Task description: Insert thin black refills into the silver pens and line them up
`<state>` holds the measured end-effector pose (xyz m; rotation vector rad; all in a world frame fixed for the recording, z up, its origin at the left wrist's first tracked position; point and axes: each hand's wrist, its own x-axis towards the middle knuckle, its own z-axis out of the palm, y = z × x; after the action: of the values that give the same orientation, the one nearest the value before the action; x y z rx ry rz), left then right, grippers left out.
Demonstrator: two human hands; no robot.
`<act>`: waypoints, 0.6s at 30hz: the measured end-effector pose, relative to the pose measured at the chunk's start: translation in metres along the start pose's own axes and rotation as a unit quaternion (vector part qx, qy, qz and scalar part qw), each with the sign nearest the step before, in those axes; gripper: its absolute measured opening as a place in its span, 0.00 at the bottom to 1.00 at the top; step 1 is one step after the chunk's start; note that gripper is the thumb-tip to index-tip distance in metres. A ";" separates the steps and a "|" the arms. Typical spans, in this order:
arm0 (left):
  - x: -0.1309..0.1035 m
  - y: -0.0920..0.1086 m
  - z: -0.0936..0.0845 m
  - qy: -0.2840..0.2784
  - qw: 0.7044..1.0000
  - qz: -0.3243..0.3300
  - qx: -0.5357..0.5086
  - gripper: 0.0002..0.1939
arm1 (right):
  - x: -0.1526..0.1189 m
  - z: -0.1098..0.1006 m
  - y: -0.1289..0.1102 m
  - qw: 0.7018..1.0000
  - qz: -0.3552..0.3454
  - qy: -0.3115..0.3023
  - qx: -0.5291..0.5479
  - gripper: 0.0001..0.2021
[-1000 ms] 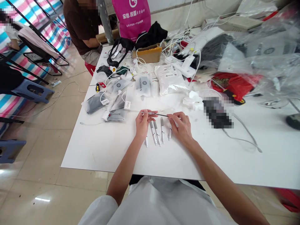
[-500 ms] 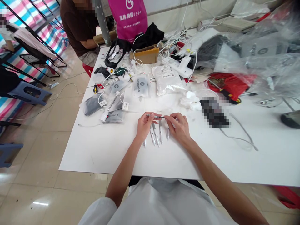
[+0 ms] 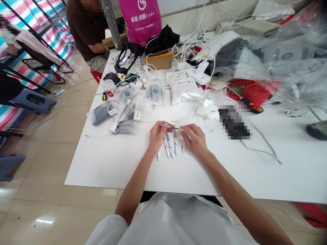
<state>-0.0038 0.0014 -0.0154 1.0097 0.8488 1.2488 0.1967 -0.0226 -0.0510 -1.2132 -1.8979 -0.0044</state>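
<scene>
Between my hands a thin pen-like piece lies roughly level above the white table. My left hand pinches its grey end between thumb and fingers. At its dark, narrow end, the fingertips of my right hand are closed; a small yellowish spot shows there, too tiny to make out. Several white and silver pen barrels lie side by side on the table below my hands, partly covered by them at the top.
Grey pouches, a white plastic package and tangled white cables lie beyond my hands. A cardboard box and pink bag stand farther back. A person sits at the far left.
The dark end of the thin piece shows more between my hands, with a yellowish spot at my right fingertips. Both hands have otherwise hardly moved.
</scene>
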 end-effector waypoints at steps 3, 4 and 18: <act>-0.003 0.003 0.004 -0.031 0.999 -0.007 0.040 0.19 | 0.000 -0.001 -0.002 0.999 -0.004 -0.032 0.030 0.11; -0.004 0.003 0.004 -0.040 0.998 -0.007 0.056 0.19 | -0.001 0.000 -0.002 0.999 -0.002 -0.037 0.038 0.12; -0.006 0.019 -0.012 -0.091 0.954 0.058 0.280 0.08 | 0.000 -0.004 -0.001 0.996 -0.006 -0.074 0.044 0.11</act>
<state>-0.0226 -0.0021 -0.0017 1.6224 1.0352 1.0058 0.1985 -0.0251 -0.0483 -1.1711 -2.0112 0.1657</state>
